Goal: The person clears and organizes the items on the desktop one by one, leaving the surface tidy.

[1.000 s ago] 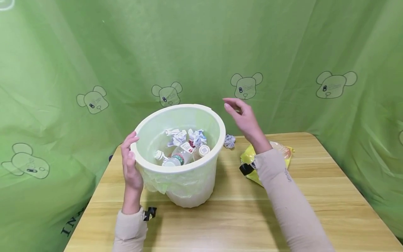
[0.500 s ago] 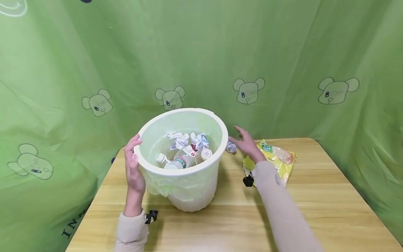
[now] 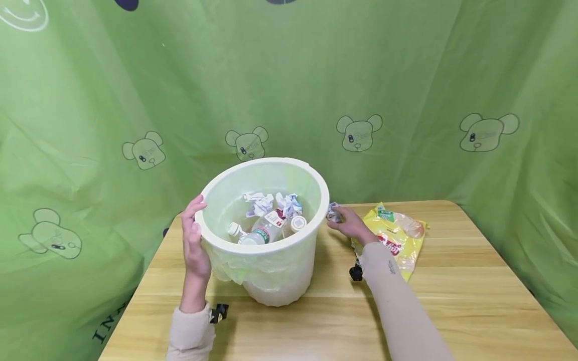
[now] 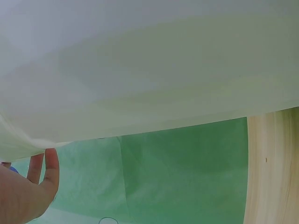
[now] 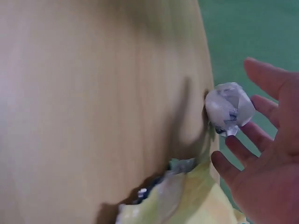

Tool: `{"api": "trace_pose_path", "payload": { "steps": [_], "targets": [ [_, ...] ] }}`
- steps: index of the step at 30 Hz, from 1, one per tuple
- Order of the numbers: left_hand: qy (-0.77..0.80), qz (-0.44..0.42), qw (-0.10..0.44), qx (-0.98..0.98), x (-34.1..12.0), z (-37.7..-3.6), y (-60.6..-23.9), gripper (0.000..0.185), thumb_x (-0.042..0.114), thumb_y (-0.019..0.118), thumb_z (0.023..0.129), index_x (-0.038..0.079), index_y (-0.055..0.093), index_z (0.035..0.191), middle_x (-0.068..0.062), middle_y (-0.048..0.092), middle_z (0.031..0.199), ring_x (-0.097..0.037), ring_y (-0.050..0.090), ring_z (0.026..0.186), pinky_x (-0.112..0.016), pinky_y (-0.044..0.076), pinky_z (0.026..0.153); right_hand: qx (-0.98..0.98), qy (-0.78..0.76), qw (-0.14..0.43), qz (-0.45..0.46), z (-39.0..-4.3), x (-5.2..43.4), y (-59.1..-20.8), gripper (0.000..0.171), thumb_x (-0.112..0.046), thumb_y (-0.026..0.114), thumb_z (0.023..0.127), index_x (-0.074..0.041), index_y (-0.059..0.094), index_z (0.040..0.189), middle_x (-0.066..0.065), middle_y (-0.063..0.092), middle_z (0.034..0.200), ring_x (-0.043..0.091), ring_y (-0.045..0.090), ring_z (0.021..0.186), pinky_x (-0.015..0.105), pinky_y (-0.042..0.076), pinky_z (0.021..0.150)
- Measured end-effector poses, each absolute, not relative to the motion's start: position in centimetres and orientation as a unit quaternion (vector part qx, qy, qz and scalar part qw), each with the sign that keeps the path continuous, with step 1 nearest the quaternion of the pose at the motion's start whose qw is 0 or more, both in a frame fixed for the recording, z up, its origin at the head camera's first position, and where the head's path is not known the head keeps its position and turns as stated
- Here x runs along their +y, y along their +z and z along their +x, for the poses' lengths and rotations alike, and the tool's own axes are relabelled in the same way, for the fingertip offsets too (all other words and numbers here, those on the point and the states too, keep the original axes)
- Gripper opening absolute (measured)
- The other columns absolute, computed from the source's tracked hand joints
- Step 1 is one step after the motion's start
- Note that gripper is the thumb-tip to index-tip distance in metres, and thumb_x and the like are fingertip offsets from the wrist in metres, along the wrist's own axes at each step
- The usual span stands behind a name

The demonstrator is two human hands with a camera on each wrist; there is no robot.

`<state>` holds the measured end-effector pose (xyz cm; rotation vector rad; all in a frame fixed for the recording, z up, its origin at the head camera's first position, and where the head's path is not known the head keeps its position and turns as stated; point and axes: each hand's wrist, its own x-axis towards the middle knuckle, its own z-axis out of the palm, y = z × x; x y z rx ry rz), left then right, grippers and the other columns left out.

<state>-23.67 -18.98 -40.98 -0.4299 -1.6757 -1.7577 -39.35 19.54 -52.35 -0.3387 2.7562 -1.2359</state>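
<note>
Green cloth printed with bear faces hangs behind a light wooden bench (image 3: 451, 291). Near its far left corner stands a white waste bin (image 3: 280, 281) lined with a pale green bag, holding plastic bottles (image 3: 261, 231) and paper wads. One left hand (image 3: 195, 245) rests flat against the bin's left rim, fingers straight. At the far edge, just right of the bin, the right hand (image 3: 353, 226) reaches a crumpled paper ball (image 5: 230, 108), fingers spread and touching it, not closed round it. Beside that wrist lies a yellow snack bag (image 3: 399, 235).
</note>
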Motion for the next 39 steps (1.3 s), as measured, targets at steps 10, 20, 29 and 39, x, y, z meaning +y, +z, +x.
{"api": "trace_pose_path", "payload": {
  "steps": [10,20,29,39],
  "targets": [
    [-0.674,-0.171,0.333,-0.636,-18.8,-23.7,-41.1,0.053,0.035,0.035,0.101,-0.004,0.049,0.135,-0.009,0.037,0.159,-0.031,0.033,0.149,-0.04,0.038,0.119,0.898,-0.423,0.056,-0.106,-39.1,19.7,-52.7,0.042,-0.006,0.076,0.09,-0.001,0.062,0.13,0.027,0.062,0.128,0.041,0.061,0.113,0.044,0.057,0.087],
    [-0.679,-0.17,0.33,-0.634,-18.6,-23.6,-41.1,0.053,0.035,0.035,0.101,-0.003,0.049,0.135,-0.009,0.037,0.159,-0.031,0.033,0.149,-0.04,0.038,0.119,0.906,-0.413,0.042,-0.087,-38.8,20.4,-52.4,0.022,-0.002,0.069,0.094,-0.002,0.069,0.116,0.021,0.066,0.115,0.033,0.061,0.104,0.037,0.054,0.083],
    [-0.673,-0.17,0.335,-0.637,-18.6,-23.7,-41.1,0.054,0.036,0.034,0.102,-0.005,0.049,0.135,-0.01,0.038,0.159,-0.031,0.032,0.149,-0.04,0.036,0.12,0.901,-0.423,0.036,-0.092,-38.7,21.1,-52.3,0.021,-0.004,0.069,0.095,-0.001,0.07,0.115,0.02,0.067,0.113,0.031,0.062,0.102,0.035,0.054,0.084],
    [-0.672,-0.164,0.341,-0.637,-18.8,-23.6,-41.1,0.055,0.036,0.035,0.102,-0.006,0.048,0.135,-0.01,0.038,0.159,-0.031,0.032,0.149,-0.039,0.035,0.121,0.896,-0.435,0.007,-0.088,-39.0,21.3,-50.9,0.024,-0.009,0.07,0.095,-0.003,0.069,0.118,0.02,0.067,0.116,0.033,0.063,0.103,0.04,0.056,0.087]
  ]
}}
